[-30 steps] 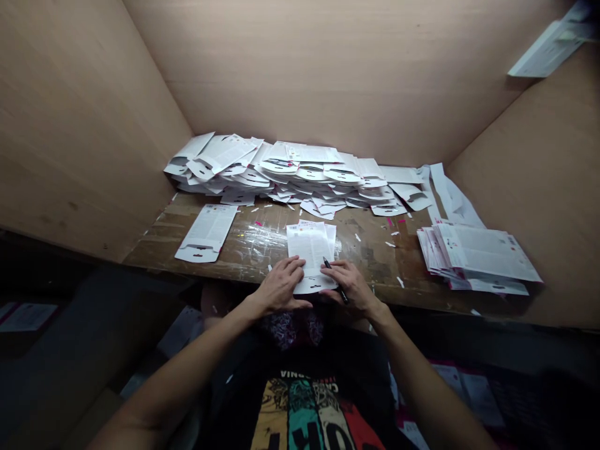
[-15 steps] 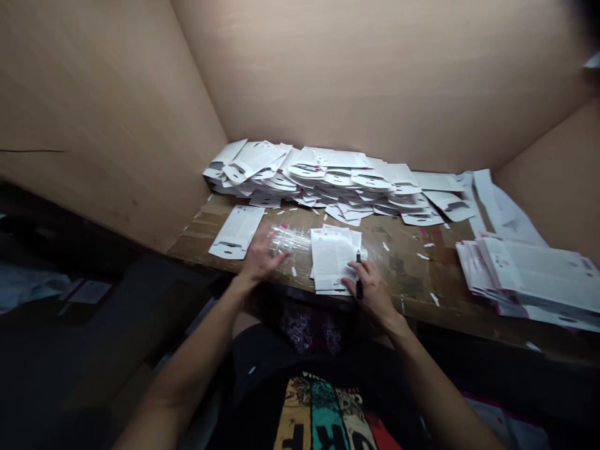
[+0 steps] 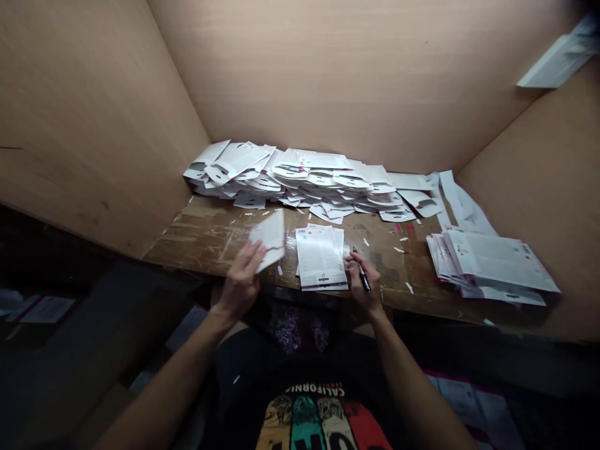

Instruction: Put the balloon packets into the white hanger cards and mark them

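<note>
My left hand (image 3: 242, 278) is closed on the near part of a flat white carton (image 3: 270, 236), which is tilted up off the table and slightly blurred. In my right hand (image 3: 364, 278) is a black pen (image 3: 364, 279), its tip pointing away from me. Between the two hands lies a small stack of flat white cartons (image 3: 321, 256) with fine print and a dark mark near the front edge. My right hand is just beside the stack's right side, apart from it.
A long heap of flat white cartons (image 3: 300, 178) runs along the back wall. Another pile (image 3: 497, 259) lies at the right. Paper scraps (image 3: 399, 250) are scattered over the taped brown tabletop (image 3: 201, 234). Wooden panels (image 3: 304, 75) enclose the back and sides.
My left hand has picked up the carton that lay flat at the left and tilted it up. My right hand has drawn back off the stack with the pen.
</note>
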`<state>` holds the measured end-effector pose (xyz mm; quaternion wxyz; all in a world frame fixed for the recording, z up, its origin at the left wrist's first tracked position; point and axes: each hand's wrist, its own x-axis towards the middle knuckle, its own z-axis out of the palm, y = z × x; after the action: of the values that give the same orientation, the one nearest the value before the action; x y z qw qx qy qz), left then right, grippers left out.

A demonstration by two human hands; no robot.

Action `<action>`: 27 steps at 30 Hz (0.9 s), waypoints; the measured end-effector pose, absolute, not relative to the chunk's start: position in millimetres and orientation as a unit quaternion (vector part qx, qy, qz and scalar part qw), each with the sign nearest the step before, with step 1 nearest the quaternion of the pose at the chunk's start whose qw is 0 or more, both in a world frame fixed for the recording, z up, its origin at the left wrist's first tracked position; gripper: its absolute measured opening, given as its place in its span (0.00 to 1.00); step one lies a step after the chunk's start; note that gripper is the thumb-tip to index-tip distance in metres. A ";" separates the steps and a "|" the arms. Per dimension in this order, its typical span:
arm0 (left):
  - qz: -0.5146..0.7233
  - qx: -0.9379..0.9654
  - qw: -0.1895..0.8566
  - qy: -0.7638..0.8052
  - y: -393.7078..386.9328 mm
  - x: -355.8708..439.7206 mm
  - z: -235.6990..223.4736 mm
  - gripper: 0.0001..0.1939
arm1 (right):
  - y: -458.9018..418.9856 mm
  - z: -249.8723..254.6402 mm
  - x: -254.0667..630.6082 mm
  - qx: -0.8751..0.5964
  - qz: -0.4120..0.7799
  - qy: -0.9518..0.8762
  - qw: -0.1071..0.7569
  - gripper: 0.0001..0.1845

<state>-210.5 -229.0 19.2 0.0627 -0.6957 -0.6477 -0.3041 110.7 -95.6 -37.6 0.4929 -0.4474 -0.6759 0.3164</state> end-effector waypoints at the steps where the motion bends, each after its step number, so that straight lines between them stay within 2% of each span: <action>1: -0.292 -0.716 0.069 -0.630 -214.2 -182.8 19.4 0.33 | -94.1 -37.1 112.5 -0.449 0.342 -0.656 0.500 0.20; 5: -0.138 -0.809 -0.008 -0.572 -174.6 -108.1 5.2 0.29 | -88.4 -29.8 125.1 -0.447 0.423 -0.616 0.492 0.24; 7: -0.114 -0.816 -0.052 -0.564 -168.8 -98.0 -5.1 0.28 | -86.4 -25.0 130.5 -0.429 0.442 -0.642 0.456 0.22; 10: -0.161 -0.799 -0.079 -0.575 -166.0 -102.9 -14.0 0.29 | -83.9 -21.4 131.2 -0.399 0.443 -0.697 0.399 0.17; 13: -0.208 -0.792 -0.093 -0.567 -160.1 -110.6 -16.5 0.18 | -80.7 -23.6 125.6 -0.393 0.422 -0.729 0.369 0.14; 15: -0.235 -0.789 -0.109 -0.557 -154.8 -112.9 -18.4 0.16 | -78.7 -26.5 122.4 -0.393 0.418 -0.737 0.358 0.15; 20: -0.281 -0.775 -0.146 -0.547 -146.0 -115.8 -26.3 0.15 | -74.7 -30.4 121.9 -0.367 0.436 -0.754 0.325 0.16; 27: -0.279 -0.775 -0.165 -0.543 -140.1 -123.0 -28.7 0.16 | -72.2 -26.5 120.4 -0.339 0.460 -0.764 0.300 0.15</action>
<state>-123.0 -140.1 -28.7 -0.1646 -0.7748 -0.5432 -0.2785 120.4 -72.2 -26.5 0.3003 -0.3386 -0.7639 0.4600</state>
